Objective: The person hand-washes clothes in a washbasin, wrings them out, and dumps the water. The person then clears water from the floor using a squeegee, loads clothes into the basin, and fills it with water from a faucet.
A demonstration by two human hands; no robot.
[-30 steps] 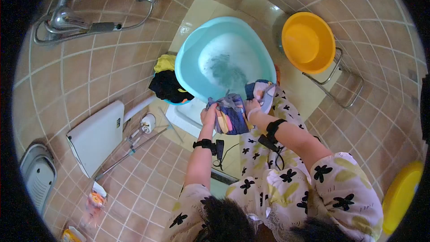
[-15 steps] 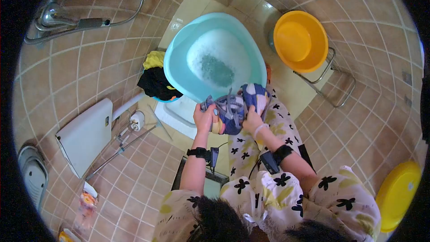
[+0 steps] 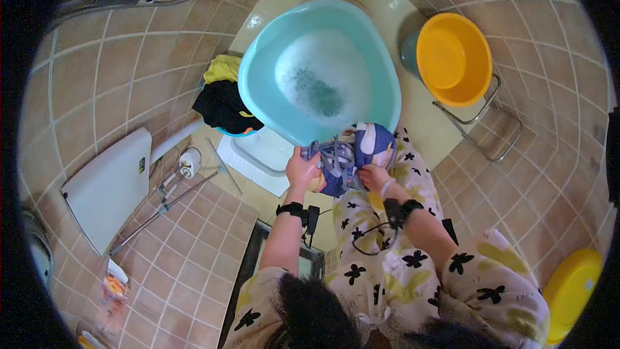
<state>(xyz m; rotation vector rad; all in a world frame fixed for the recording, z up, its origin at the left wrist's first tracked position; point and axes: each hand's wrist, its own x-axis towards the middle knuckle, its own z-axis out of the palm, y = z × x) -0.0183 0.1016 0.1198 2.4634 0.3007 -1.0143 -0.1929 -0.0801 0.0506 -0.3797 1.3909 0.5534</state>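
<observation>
A pair of blue-purple sneakers is held just over the near rim of a large light-blue basin (image 3: 258, 58). My left hand (image 3: 303, 169) is closed around the left sneaker (image 3: 337, 167), whose grey laces face up. Beside it, my right hand (image 3: 374, 178) grips the right sneaker (image 3: 374, 142), which shows white and orange patches. The two shoes sit close together, side by side. White foam (image 3: 323, 58) covers much of the water in the basin, with a darker gap in the middle.
Dark and yellow clothes (image 3: 223, 105) are heaped left of the basin, near a white squat toilet (image 3: 248, 165). To the right, an orange basin (image 3: 475, 61) stands by a metal-framed stool (image 3: 510, 132). A yellow basin (image 3: 571, 297) lies lower right. Tiled walls are close on both sides.
The view has shifted slightly, with the orange basin now further right. Both hands keep hold of the sneakers, and the right sneaker has turned a little.
</observation>
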